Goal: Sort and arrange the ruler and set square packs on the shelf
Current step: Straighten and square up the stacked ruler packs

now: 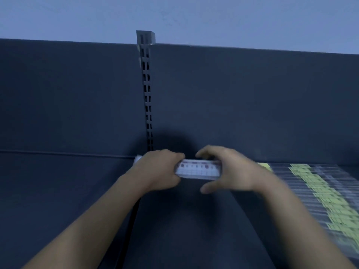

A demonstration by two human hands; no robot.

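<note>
Left hand (161, 169), right hand (233, 169) holding ruler pack (198, 170), print blurred

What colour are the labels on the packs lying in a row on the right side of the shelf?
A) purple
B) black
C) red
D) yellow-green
D: the row of packs on the shelf shows yellow-green labels, unlike the white ruler pack being held.

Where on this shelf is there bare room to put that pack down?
Bare shelf lies left of the left hand, up to the back panel, and between the forearms. Right of the right hand it is crowded: green-labelled packs overlap.
</note>
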